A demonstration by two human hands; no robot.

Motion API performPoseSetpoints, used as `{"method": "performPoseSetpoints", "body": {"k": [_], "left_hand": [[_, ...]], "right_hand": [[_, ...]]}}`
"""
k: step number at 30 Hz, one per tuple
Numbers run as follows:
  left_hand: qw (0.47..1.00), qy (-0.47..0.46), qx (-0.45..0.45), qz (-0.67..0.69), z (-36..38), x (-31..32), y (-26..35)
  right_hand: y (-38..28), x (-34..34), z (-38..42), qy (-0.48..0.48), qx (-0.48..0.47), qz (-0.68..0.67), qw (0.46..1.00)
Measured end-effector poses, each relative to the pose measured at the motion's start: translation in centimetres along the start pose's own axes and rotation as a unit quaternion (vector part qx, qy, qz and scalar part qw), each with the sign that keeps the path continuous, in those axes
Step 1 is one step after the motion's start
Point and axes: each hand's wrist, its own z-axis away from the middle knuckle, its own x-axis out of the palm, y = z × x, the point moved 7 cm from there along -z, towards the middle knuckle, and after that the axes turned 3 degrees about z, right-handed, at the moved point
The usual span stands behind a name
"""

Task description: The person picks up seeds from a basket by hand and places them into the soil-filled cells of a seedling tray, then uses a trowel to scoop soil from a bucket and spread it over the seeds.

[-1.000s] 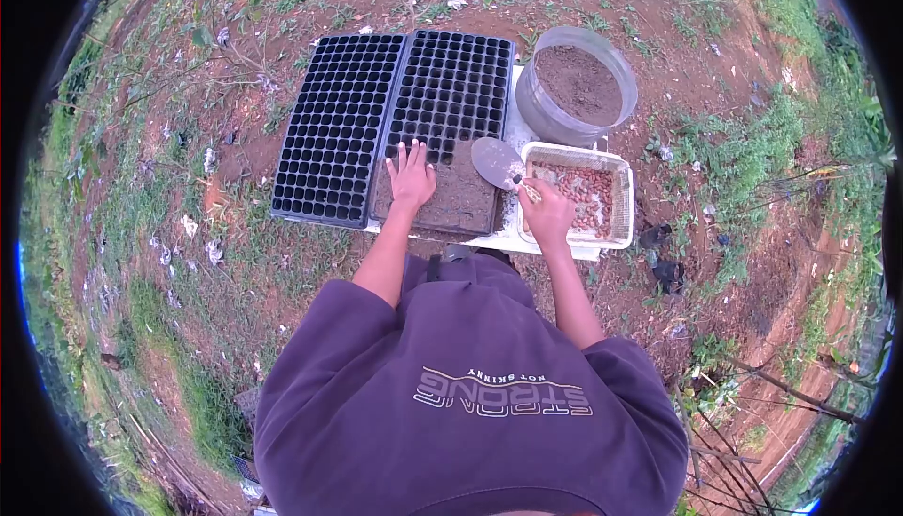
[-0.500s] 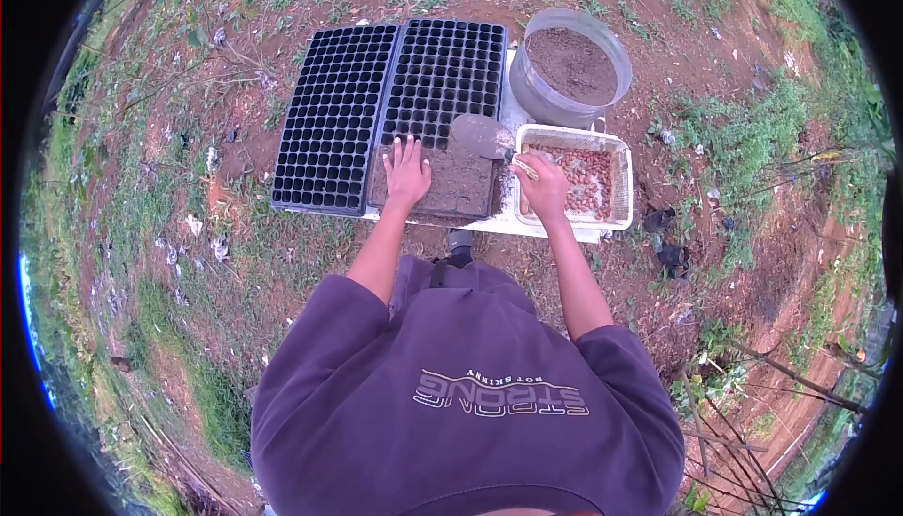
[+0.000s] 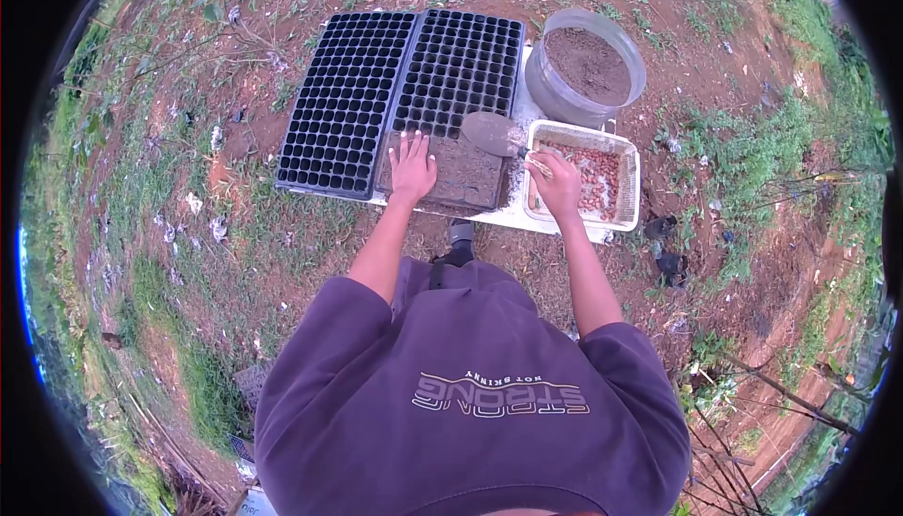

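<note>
My left hand [image 3: 413,170] lies flat with fingers spread on the soil [image 3: 461,170] that covers the near part of the right-hand seedling tray [image 3: 459,64]. Farther up that tray, the black cells are bare of soil cover. My right hand [image 3: 557,182] is closed round the handle of a trowel [image 3: 491,134], over the left side of a cream basket. The trowel's soil-dusted blade points left, over the tray's right edge. Reddish seeds [image 3: 594,182] lie in the basket [image 3: 632,177], partly hidden by my right hand.
A second black seedling tray [image 3: 348,102] sits against the left side of the first. Behind the basket stands a clear round tub [image 3: 632,93] with soil in it. A white board [image 3: 515,215] lies under these things, on weedy ground. Dark scraps [image 3: 670,267] lie at the right.
The trowel blade has turned slightly, its broad face showing more fully. Trays, basket and tub sit a little higher and farther right in view. My left hand stays on the soil.
</note>
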Motion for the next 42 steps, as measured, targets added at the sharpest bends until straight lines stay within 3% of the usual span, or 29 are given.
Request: {"method": "performPoseSetpoints", "body": {"k": [8, 14, 17, 22, 26, 30, 32, 37, 39, 42], "left_hand": [[1.000, 0.001, 0.002, 0.002, 0.2, 0.2, -0.5], [1.000, -0.015, -0.008, 0.002, 0.6, 0.1, -0.1], [1.000, -0.008, -0.003, 0.007, 0.6, 0.0, 0.1], [1.000, -0.001, 0.003, 0.016, 0.2, 0.0, 0.2], [1.000, 0.006, 0.003, 0.029, -0.3, -0.3, 0.3], [1.000, 0.002, -0.002, 0.031, -0.8, -0.2, -0.1], [1.000, -0.002, -0.001, 0.024, -1.0, -0.2, -0.2], [1.000, 0.003, -0.003, 0.030, -1.9, 0.0, 0.1], [0.999, 0.005, -0.002, 0.031, -2.3, 0.2, 0.3], [1.000, 0.001, 0.001, 0.029, -2.9, 0.5, 0.8]], "right_hand": [[-0.5, -0.3, 1.5, -0.014, 0.014, -0.041, 0.999], [-1.8, -1.7, 2.7, -0.080, -0.040, -0.011, 0.996], [-1.8, -1.4, 2.1, -0.064, -0.022, -0.016, 0.998], [-1.3, 0.3, 1.4, -0.004, 0.098, -0.074, 0.992], [-2.6, 1.1, 2.6, 0.007, 0.099, -0.084, 0.991], [-3.6, 1.8, 3.4, -0.058, 0.028, -0.014, 0.998], [-4.0, 2.8, 3.5, -0.196, -0.009, 0.094, 0.976], [-3.0, 3.6, 2.6, -0.183, 0.007, 0.134, 0.974], [-1.9, 3.4, 1.6, -0.123, 0.067, 0.184, 0.973], [-1.7, 3.9, 0.9, -0.118, 0.105, 0.203, 0.966]]}}
